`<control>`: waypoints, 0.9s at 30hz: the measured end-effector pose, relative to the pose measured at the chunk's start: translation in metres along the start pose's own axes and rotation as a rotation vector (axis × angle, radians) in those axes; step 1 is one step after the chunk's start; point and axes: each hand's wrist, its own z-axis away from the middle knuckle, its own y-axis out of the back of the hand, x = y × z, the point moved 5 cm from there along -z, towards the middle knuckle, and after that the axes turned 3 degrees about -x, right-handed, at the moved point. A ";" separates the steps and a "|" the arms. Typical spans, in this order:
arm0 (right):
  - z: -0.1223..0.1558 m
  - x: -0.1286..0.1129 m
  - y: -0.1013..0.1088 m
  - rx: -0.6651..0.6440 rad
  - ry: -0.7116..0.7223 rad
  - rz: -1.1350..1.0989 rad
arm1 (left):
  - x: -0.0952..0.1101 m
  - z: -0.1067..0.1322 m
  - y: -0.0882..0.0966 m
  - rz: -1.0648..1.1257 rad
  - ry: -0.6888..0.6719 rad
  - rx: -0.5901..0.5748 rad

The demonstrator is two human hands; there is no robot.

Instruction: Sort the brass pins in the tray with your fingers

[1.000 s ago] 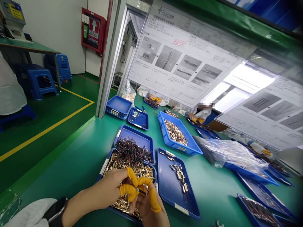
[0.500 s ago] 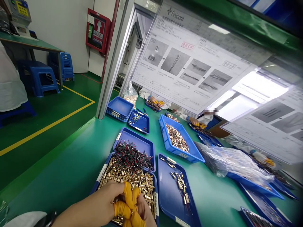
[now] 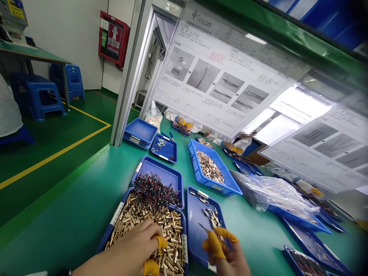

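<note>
My left hand (image 3: 140,243) reaches over a blue tray (image 3: 116,214) heaped with brass tubes (image 3: 172,230). Yellow covers sit on its finger and thumb, which are apart; no held piece shows between them. To the right, my right hand (image 3: 224,249), also in yellow finger covers, is closed over the near part of another blue tray (image 3: 195,218). A thin dark wire (image 3: 202,227) sticks out from its fingertips, somewhat blurred. In that tray lie several brass tubes with wires (image 3: 212,216). Dark and red wires (image 3: 155,191) are piled in the tray behind the tubes.
A light blue bin (image 3: 212,168) of brass pieces stands further back. Stacked trays (image 3: 140,132) and a small parts tray (image 3: 163,147) are at the back left. Plastic bags (image 3: 278,193) lie on the right. Instruction sheets (image 3: 218,76) hang above; co-workers' hands (image 3: 184,123) are across the table.
My hands, together over the brass tubes before, have come apart. The right one has moved right over the neighbouring tray with a wire; the left stays by the tubes. The view has shifted slightly.
</note>
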 end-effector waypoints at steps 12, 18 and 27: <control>-0.002 -0.008 -0.077 -0.317 0.400 0.609 | -0.017 -0.005 -0.007 -0.019 0.022 0.104; 0.018 0.002 -0.078 -0.513 0.254 0.209 | -0.024 -0.003 0.004 0.227 0.084 0.305; 0.048 0.011 -0.094 -0.402 0.146 -0.094 | -0.023 -0.001 0.014 0.357 0.113 0.415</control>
